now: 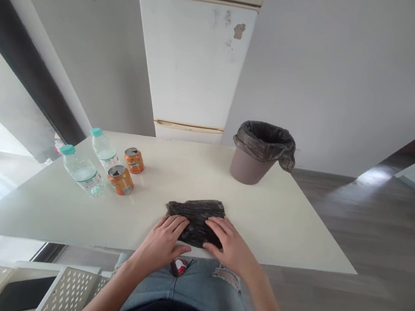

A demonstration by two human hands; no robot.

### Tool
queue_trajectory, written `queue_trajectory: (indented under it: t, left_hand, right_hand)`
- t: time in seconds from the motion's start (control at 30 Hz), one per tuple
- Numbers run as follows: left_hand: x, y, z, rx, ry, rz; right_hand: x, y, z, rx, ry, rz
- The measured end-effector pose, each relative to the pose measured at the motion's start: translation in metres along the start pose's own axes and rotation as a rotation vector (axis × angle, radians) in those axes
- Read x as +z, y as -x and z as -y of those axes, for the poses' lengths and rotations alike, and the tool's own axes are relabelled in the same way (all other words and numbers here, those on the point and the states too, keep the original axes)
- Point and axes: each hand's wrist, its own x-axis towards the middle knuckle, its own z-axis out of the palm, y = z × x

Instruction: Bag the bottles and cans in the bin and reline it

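A crumpled black plastic bag (200, 222) lies on the white table near its front edge. My left hand (167, 236) rests on the bag's left side, fingers stretched out over it and the thumb apart near the table edge. On the right side of the bag, my right hand (225, 241) lies with its fingers spread over the plastic and its thumb at the lower corner. Both hands touch the bag without closing on it.
A brown bin (248, 167) lined with a black bag (263, 143) stands at the back right of the table (278, 231). Two orange cans (120, 181) and two clear bottles with teal caps (85, 175) stand at left. A white fridge (191, 62) is behind; perforated baskets (67, 294) sit lower left.
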Motion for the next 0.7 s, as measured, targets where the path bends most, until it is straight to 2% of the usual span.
queue_trajectory:
  t: [0.13,0.3,0.47,0.57,0.7]
  left_hand:
    - [-0.003,0.015,-0.006,0.002,0.015,0.039]
    - [-0.010,0.026,-0.017,0.033,0.047,0.094]
    - [-0.013,0.025,-0.009,0.078,0.066,0.104]
    - [-0.014,0.022,-0.003,0.062,0.112,0.132]
    - [-0.016,0.015,0.000,0.020,0.160,0.128]
  right_hand:
    - [0.004,0.017,0.004,-0.097,0.028,0.086]
    - [0.003,0.035,0.002,-0.148,-0.022,0.076]
    - [-0.003,0.044,-0.004,-0.149,-0.089,0.093]
    - [-0.004,0.040,0.001,-0.062,-0.145,0.029]
    - [0.002,0.020,0.014,0.123,-0.244,-0.147]
